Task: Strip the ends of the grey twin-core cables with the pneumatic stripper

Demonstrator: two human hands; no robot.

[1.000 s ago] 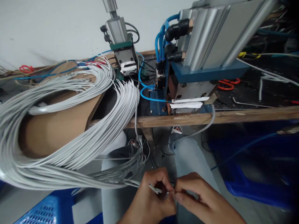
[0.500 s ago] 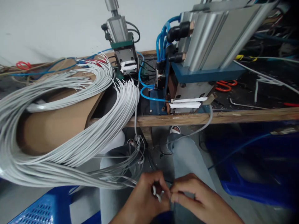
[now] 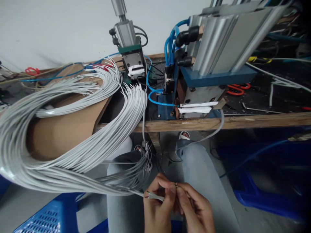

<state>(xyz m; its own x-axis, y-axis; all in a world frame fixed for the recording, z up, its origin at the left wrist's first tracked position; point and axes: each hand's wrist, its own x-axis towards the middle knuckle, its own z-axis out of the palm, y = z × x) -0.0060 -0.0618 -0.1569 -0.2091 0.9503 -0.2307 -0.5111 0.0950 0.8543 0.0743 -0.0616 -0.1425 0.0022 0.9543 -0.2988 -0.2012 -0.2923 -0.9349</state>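
My left hand (image 3: 159,207) is closed around a grey cable (image 3: 155,196), whose pale end with thin dark tips shows across the fingers. Close beside it, my right hand (image 3: 195,207) is closed in a pinch. Thumbs and forefingers of both hands meet at a tiny dark-and-brassy piece (image 3: 176,185), too small to name. Both hands are low, over my lap. A large coiled bundle of grey cables (image 3: 97,149) hangs over the bench edge at the left and reaches toward my left hand. Its far ends are fanned out.
A large pneumatic press (image 3: 218,48) with blue hoses stands on the wood-edged bench (image 3: 255,121); a smaller press (image 3: 132,48) is behind. Cardboard (image 3: 63,132) lies under the cables. Blue plastic stools (image 3: 46,216) flank my legs. Orange-handled scissors (image 3: 236,90) lie at the right.
Both hands have turned more upright and come together, fingertips now touching around a tiny piece. My right hand has moved slightly left. The whole view has shifted a little.
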